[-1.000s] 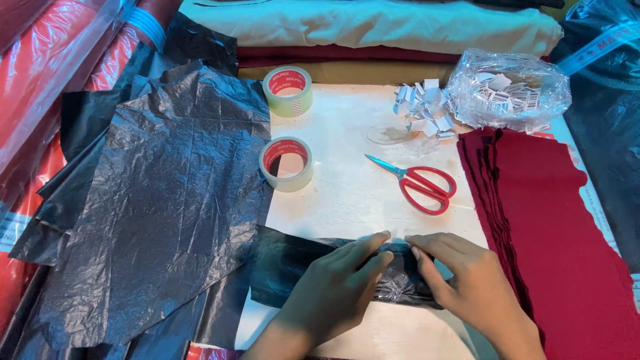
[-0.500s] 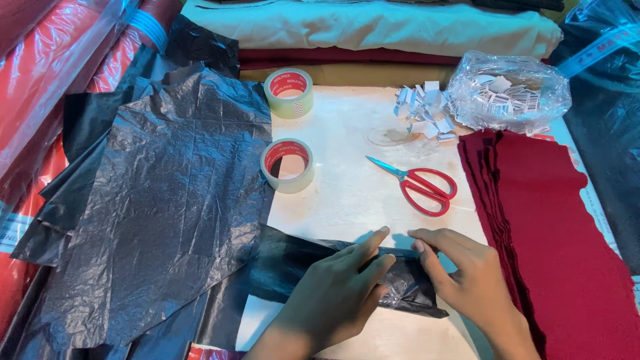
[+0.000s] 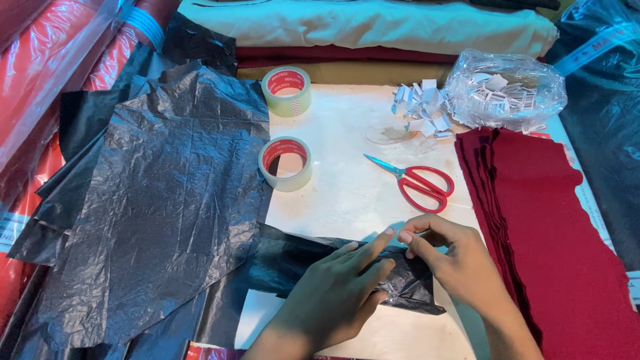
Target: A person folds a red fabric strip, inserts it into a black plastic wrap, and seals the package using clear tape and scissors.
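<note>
Two hands are seen at the near edge of the white board (image 3: 347, 193), on a small folded black plastic packet (image 3: 400, 283). Since the earlier frames the right hand (image 3: 460, 267) has been lifted off the packet's top edge, its fingertips now drawn together in a pinch just above it; whether anything is gripped there cannot be told. The left hand (image 3: 333, 293) has stayed flat on the packet, fingers extended and pressing it down, index tip touching the right fingertips.

By size, one large crumpled black plastic sheet (image 3: 160, 200) is spread at the left, one stack of dark red cloth pieces (image 3: 540, 227) lies at the right, and one clear bag of small white tags (image 3: 507, 90) sits at the far right, with a loose heap of tags (image 3: 420, 107) beside it. Two tape rolls (image 3: 285, 163) and one pair of red-handled scissors (image 3: 417, 183) are counted.

The packet's long axis runs left to right, parallel to the board's near edge.
</note>
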